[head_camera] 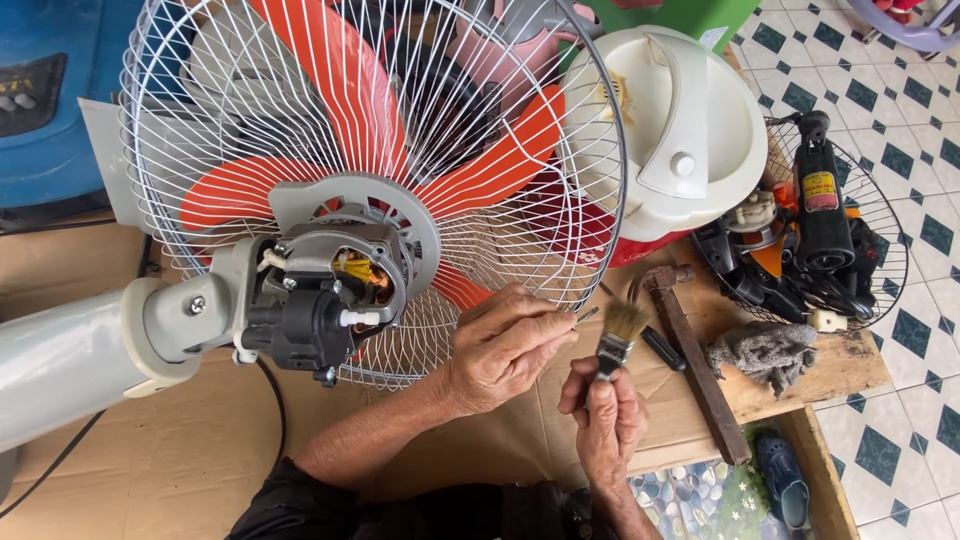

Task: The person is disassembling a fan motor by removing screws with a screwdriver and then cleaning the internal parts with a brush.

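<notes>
Head view: right hand (pixel 612 420) holds paintbrush (pixel 617 338) (bristles up) beside left hand (pixel 505 345)

1. This is a small home repair workshop for household appliances, set on a low wooden workbench (pixel 800 380) over a white floor with teal diamond tiles (pixel 900 100).
2. On the bench lies an opened grey pedestal fan with orange blades, a white wire guard and a bare motor (pixel 330 290).
3. Right of the fan stands a cream plastic rice cooker (pixel 680 130).
4. Further right of the fan sit a black wire guard heaped with parts (pixel 820 240), a rusty hammer (pixel 695 360) and a grey rag (pixel 765 350).
</notes>
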